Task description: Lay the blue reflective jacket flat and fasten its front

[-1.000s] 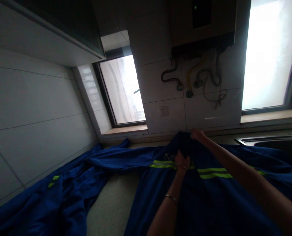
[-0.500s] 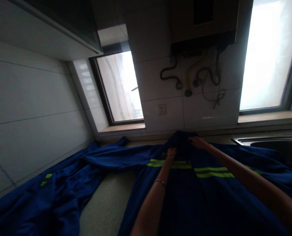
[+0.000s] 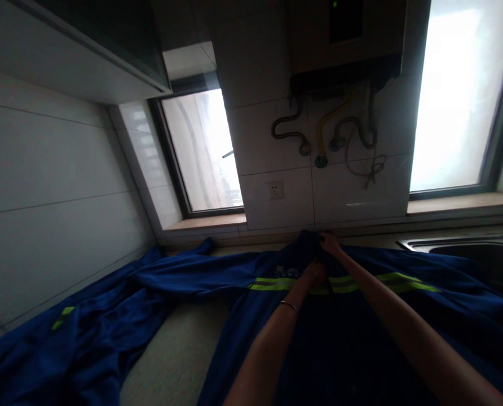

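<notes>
Hands (image 3: 321, 256) — perhaps pinching — limp blue jacket (image 3: 361, 332)

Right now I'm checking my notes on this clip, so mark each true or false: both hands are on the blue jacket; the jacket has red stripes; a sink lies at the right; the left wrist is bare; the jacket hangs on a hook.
1. Both hands are on the blue jacket. True: the left hand and the right hand meet near its collar.
2. The jacket has red stripes. False: the reflective stripes are yellow-green.
3. A sink lies at the right. True.
4. The left wrist is bare. False: it wears a bracelet.
5. The jacket hangs on a hook. False: it lies spread on the countertop.
</notes>
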A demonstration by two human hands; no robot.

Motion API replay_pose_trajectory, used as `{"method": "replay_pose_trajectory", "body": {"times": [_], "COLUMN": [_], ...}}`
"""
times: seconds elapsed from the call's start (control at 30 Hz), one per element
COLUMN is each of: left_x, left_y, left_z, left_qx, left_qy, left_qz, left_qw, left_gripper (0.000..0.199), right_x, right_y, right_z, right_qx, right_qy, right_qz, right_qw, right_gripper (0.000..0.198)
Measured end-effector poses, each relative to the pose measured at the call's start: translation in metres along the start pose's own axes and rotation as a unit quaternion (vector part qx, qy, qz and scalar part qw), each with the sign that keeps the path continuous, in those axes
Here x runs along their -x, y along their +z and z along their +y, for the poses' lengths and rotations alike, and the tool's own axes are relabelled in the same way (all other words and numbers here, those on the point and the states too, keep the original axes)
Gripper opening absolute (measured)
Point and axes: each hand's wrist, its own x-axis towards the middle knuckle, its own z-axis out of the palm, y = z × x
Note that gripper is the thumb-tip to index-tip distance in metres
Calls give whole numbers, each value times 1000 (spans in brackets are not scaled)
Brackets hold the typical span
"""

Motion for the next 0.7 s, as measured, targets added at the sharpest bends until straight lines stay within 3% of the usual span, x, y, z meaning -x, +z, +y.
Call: {"method": "replay_pose_trajectory", "body": {"times": [0.1, 0.2, 0.3, 0.4, 0.53, 0.7], "left_x": [2, 16, 50, 97, 145, 154], "left_y": [-18, -61, -113, -149, -158, -144], "left_z": [-5, -25, -58, -90, -118, -135], "left_qx": [11, -7, -61, -118, -169, -172], "left_qy": [-64, -122, -203, -263, -324, -374], "left_qz": [-14, 37, 76, 52, -9, -49], "left_qw": [998, 992, 974, 956, 931, 910], "left_gripper": [33, 42, 42, 44, 45, 48], "right_x": [24, 37, 38, 35, 36, 45], "right_y": [21, 26, 20, 14, 15, 30], "right_z": [-4, -3, -1, -9, -49, -96], "right_qx": [-2, -8, -14, -29, -55, 12], "right_qy": [-10, -11, 7, 23, -3, -102], "right_qz": [-37, -34, 3, 58, 118, 83], "right_qw": [999, 999, 1000, 998, 991, 991], "right_gripper": [43, 47, 49, 48, 43, 41]}}
